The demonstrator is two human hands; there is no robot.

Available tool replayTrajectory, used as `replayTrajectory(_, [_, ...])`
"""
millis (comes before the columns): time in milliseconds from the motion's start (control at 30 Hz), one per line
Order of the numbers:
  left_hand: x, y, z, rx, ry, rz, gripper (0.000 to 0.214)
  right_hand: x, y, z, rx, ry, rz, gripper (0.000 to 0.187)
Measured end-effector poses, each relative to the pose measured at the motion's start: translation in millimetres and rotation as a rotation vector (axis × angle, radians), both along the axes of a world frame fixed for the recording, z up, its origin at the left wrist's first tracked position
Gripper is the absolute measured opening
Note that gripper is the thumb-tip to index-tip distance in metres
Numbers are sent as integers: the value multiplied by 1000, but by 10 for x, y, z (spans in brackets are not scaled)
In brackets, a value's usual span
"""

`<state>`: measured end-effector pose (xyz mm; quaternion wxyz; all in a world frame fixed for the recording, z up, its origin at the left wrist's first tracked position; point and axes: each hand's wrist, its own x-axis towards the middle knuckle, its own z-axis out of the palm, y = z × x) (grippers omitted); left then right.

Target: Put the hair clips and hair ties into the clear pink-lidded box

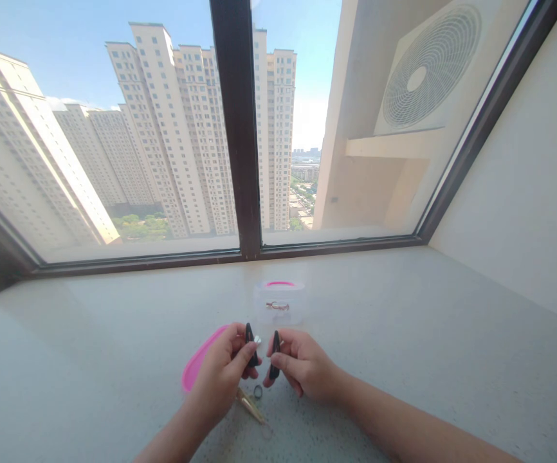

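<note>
My left hand (223, 368) pinches a black snap hair clip (249, 339) between thumb and fingers, and a small white piece (258, 339) shows beside it. A similar black hair clip (275, 350) is upright in my right hand (306, 361), gripped between thumb and fingertips. The two clips face each other a short way apart. Below them on the sill lie a gold-coloured clip (251, 406), partly behind my left hand, and a small dark ring (258, 391). Partly covered by my left hand is a pink lid (201, 360).
Beyond my hands stands a clear plastic box (294, 302) with a pink edge at its top and a reddish-brown item (277, 306) showing. The pale speckled sill (90, 366) runs to a dark window frame (244, 161). A white wall (524, 212) rises on the right.
</note>
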<state>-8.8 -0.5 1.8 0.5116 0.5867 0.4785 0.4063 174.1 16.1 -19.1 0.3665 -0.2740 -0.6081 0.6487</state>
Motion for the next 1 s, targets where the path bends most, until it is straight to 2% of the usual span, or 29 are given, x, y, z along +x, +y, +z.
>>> replayTrajectory(300, [16,4,19,2,-15,-17,30,10,-1,-31,9,12,-18,26])
replayTrajectory(1000, [39,-27,95,-36,-19,-13,27,-12,-25,54,1,28,-8,22])
